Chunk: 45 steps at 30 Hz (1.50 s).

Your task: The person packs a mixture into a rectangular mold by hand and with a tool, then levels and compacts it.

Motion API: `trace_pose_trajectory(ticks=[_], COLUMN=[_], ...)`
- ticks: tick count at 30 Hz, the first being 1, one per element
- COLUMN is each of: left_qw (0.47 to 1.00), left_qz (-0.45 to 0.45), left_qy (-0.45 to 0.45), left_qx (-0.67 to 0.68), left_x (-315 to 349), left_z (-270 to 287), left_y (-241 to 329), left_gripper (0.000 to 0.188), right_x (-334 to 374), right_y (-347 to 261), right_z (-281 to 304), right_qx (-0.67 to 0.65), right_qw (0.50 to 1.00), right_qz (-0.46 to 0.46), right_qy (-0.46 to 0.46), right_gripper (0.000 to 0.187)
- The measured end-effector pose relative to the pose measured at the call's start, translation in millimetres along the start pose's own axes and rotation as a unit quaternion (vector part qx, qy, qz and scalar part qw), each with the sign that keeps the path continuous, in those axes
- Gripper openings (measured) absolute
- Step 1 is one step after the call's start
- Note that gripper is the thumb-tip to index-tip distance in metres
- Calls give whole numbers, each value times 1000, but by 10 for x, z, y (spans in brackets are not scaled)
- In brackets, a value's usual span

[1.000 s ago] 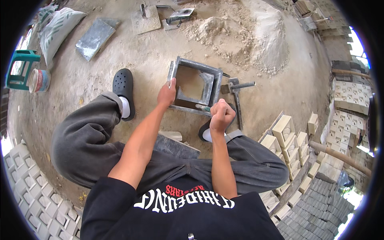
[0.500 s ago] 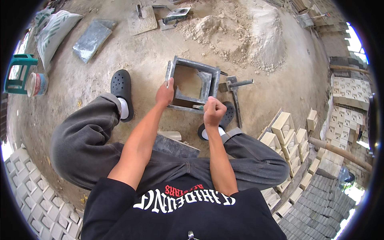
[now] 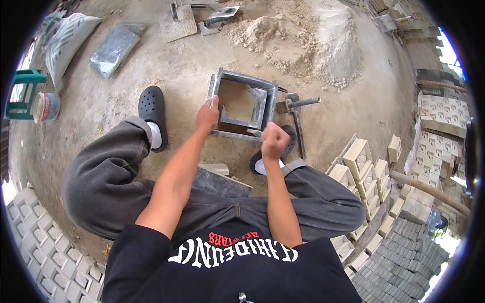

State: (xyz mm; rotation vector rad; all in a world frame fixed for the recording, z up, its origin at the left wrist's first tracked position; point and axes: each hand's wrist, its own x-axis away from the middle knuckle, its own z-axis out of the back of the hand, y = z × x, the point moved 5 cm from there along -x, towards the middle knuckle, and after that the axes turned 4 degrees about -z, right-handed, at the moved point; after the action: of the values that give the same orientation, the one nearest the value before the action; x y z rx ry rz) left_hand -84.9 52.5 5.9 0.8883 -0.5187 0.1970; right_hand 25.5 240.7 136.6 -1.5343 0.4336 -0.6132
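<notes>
A square grey metal mould (image 3: 243, 76) with a smaller frame inside it is held up between my feet. My left hand (image 3: 207, 115) is closed around its left wall, thumb on the top edge. At the near right corner, my right hand (image 3: 274, 140) makes a fist around what looks like a small brush (image 3: 255, 132). The brush's pale green end points left into the gap along the near wall; the fist hides the rest.
A hammer-like tool (image 3: 305, 102) and a bar (image 3: 299, 132) lie right of the mould. Beyond are powder heaps (image 3: 336, 45) and trowels (image 3: 222, 17). Cast blocks (image 3: 357, 154) stand at right, a metal plate (image 3: 112, 50) and green stool (image 3: 22, 93) at left.
My right hand has shifted slightly right and down, blurred now, and the brush end has moved right along the near wall. My left hand keeps its hold on the mould.
</notes>
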Motion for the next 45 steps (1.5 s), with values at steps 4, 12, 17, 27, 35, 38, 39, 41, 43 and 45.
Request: trace_pose_trajectory(ticks=[4, 12, 17, 27, 35, 38, 39, 41, 43, 45], left_qw=[1000, 1000, 1000, 1000, 1000, 1000, 1000, 999, 999, 999], left_qz=[0, -13, -1, -23, -13, -4, -6, -24, -22, -26], left_qy=[22, 8, 17, 12, 11, -2, -1, 34, 32, 22], left_qx=[2, 11, -8, 4, -2, -2, -1, 2, 2, 2], left_x=[-30, -30, -59, -16, -48, -69, -85, -60, -68, -28], left_z=[61, 26, 5, 14, -5, 4, 1, 32, 21, -19], left_y=[-53, 34, -97, -31, -77, -81, -63, -106, -101, -44], left_gripper=[68, 67, 68, 69, 70, 70, 70, 69, 69, 68], right_x=[-121, -110, -17, -81, -64, -135, -165, -139, -130, -123], right_y=[-219, -7, -259, -115, -276, -7, -39, -262, -229, 14], right_z=[7, 58, 15, 65, 46, 3, 59, 47, 70, 139], right_qx=[-49, -24, -65, -39, -73, 6, -37, -83, -126, -56], right_qw=[998, 1000, 998, 999, 996, 1000, 998, 995, 990, 998], right_qz=[-45, -14, -11, 5, 49, -10, -35, -40, -42, 22], right_qy=[16, 6, -13, -10, -10, -23, -23, -36, -42, -31], right_gripper=[44, 44, 44, 44, 44, 42, 42, 42, 43, 45])
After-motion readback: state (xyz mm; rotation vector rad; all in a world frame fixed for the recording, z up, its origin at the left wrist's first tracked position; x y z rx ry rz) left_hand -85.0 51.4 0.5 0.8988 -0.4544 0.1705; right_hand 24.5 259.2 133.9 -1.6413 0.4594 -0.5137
